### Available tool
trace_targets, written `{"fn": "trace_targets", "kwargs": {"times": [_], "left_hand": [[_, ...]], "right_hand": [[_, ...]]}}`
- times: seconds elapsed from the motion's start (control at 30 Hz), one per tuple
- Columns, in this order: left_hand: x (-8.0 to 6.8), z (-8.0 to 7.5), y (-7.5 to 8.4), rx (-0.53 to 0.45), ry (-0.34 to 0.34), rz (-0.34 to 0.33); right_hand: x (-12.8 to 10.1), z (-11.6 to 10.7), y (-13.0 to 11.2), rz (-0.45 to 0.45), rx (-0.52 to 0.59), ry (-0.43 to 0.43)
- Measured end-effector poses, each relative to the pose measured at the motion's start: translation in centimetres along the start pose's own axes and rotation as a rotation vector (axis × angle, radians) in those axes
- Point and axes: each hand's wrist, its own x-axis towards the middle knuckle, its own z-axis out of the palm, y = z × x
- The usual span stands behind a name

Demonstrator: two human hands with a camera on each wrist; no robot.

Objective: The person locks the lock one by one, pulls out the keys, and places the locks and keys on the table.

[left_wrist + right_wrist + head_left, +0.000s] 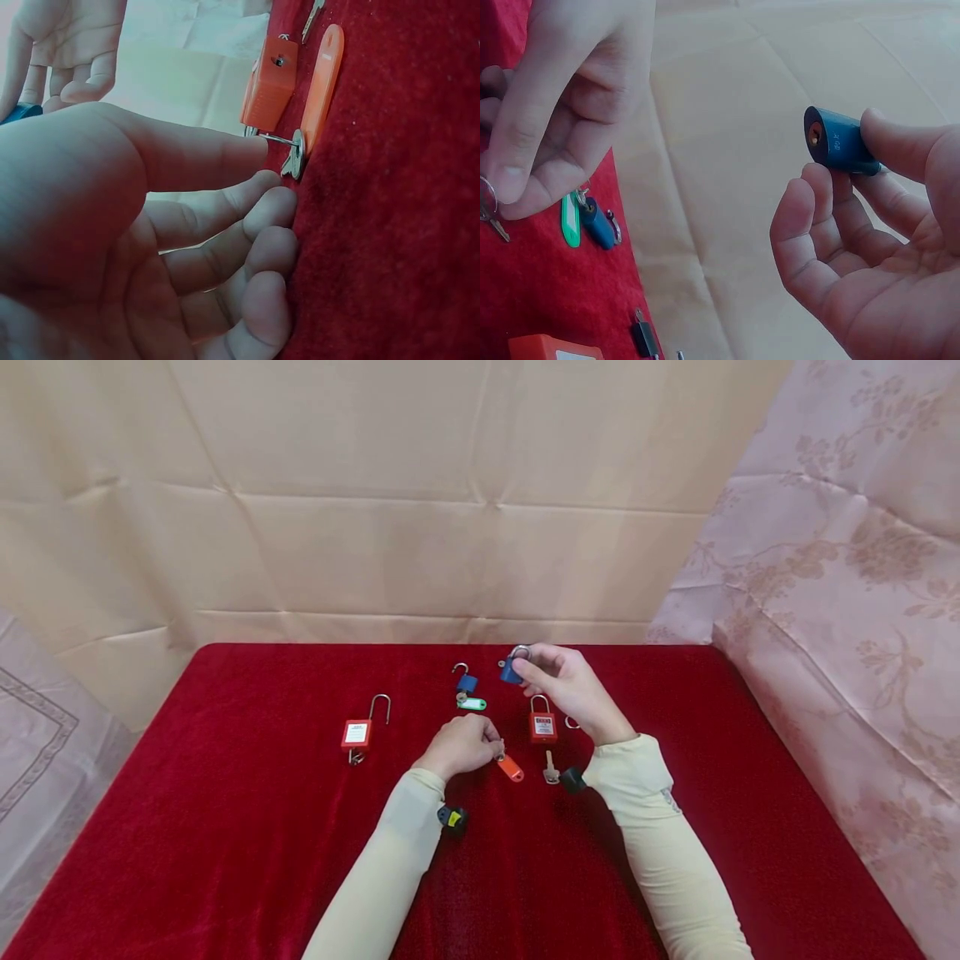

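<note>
"Head view: our blue padlock (510, 674)?"
"Pinched in our right hand (572, 687), near the tabletop (255, 760)'s far edge; fumbling could drop it."
"Left wrist?"
"Our left hand (120, 240) pinches the key ring (277, 139); its loose key (298, 155) might twist."
"Right wrist?"
"Bad aim could miss the keyhole (815, 136)."

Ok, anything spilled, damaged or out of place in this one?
Nothing stands out: no visible spill or damage. The right hand holds a blue metal-shackled padlock; the left hand pinches a thin metal ring beside a flat orange tag.
</note>
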Motion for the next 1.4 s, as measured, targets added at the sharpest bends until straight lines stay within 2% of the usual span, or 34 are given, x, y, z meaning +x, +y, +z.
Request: {"fn": "trace_targets", "kwargs": {"times": [0.13, 0.27, 0.43, 0.6, 0.73, 0.93, 1.23, 1.4], "left_hand": [[0.1, 0.0, -0.1, 0.001, 0.022, 0.006], [0.3, -0.3, 0.1, -0.01, 0.12, 0.031], [0.1, -1.3, 1.0, -0.069, 0.256, 0.11], [-0.3, -2.0, 1.5, -0.137, 0.301, 0.134], [-0.3, -2.0, 1.4, -0.145, 0.297, 0.133], [-0.2, -1.8, 1.0, -0.103, 0.27, 0.134], [0.0, -1.3, 0.4, -0.013, 0.106, 0.041], [0.2, -1.0, 0.2, -0.009, 0.059, 0.01]], "right_hand": [[0.0, -0.1, 0.2, 0.019, -0.012, -0.002], [0.0, -0.1, 0.3, 0.072, -0.04, -0.001], [0.3, -0.1, 0.6, 0.094, -0.062, -0.01], [0.6, 0.0, 1.1, 0.085, -0.057, -0.021], [0.7, 0.1, 1.5, 0.107, -0.082, -0.03], [0.8, 0.3, 2.2, 0.141, -0.129, -0.068], [1.0, 1.3, 3.7, 0.232, -0.187, -0.117], [1.2, 1.7, 4.2, 0.269, -0.192, -0.119]]}}
